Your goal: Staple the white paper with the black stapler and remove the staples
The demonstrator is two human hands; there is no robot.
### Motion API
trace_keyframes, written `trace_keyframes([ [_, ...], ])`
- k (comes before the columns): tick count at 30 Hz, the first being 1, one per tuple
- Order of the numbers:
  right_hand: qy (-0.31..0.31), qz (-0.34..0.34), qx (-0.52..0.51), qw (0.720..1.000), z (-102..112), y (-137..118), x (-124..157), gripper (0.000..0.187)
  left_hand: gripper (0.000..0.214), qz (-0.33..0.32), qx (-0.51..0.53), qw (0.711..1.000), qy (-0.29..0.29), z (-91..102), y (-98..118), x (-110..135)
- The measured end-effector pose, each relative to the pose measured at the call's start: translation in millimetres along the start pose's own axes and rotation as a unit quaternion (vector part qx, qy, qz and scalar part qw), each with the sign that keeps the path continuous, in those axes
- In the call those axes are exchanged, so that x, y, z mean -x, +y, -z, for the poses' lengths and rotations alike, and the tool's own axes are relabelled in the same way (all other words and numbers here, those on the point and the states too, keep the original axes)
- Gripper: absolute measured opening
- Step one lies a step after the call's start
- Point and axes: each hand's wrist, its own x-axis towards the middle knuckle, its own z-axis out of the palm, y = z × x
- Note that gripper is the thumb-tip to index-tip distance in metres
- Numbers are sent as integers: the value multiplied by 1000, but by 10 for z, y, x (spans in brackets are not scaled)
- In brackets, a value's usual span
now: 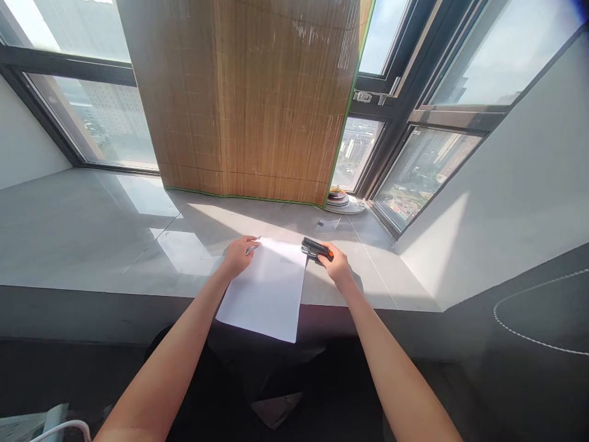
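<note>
White paper lies on the pale windowsill, its near edge hanging past the sill's front. My left hand grips the paper at its far left corner, fingers closed over the edge. In my right hand is a black stapler with an orange part at its rear. The stapler's front end is at the paper's far right corner; whether the sheet sits between its jaws I cannot tell. A small clear plastic piece lies on the sill beyond the stapler.
A bamboo blind hangs over the middle window, down to the sill. Stacked round discs or plates stand in the far right corner. Dark-framed windows rise on both sides. A beaded cord hangs at the right.
</note>
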Motion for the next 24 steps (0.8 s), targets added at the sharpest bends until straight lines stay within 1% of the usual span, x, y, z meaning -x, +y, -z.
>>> trace_keyframes([
  [3, 0, 11, -22, 1000, 3, -52, 2, 44, 42, 0, 3, 1000, -3, 9, 17, 2],
  [6, 38, 55, 27, 997, -12, -170, -10, 49, 47, 2, 9, 1000, 2, 34, 67, 18],
  [9, 42, 99, 57, 993, -66, -288, -42, 43, 50, -16, 0, 1000, -3, 50, 129, 42],
  [11, 31, 113, 55, 992, -116, -338, -84, 38, 48, -39, -18, 999, -27, 42, 158, 54],
  [12, 29, 106, 49, 993, -142, -355, -110, 37, 45, -50, -27, 997, -43, 32, 165, 56],
  [14, 38, 61, 38, 997, -194, -376, -169, 42, 39, -63, -36, 995, -65, 9, 169, 56],
  [17, 62, -8, 59, 996, -280, -395, -250, 47, 38, -65, -45, 994, -74, -13, 163, 51],
  [20, 82, -26, 99, 991, -358, -406, -294, 47, 38, -66, -55, 993, -79, -9, 166, 50],
  [24, 99, -29, 100, 990, -408, -395, -298, 50, 38, -74, -61, 992, -76, 14, 190, 59],
])
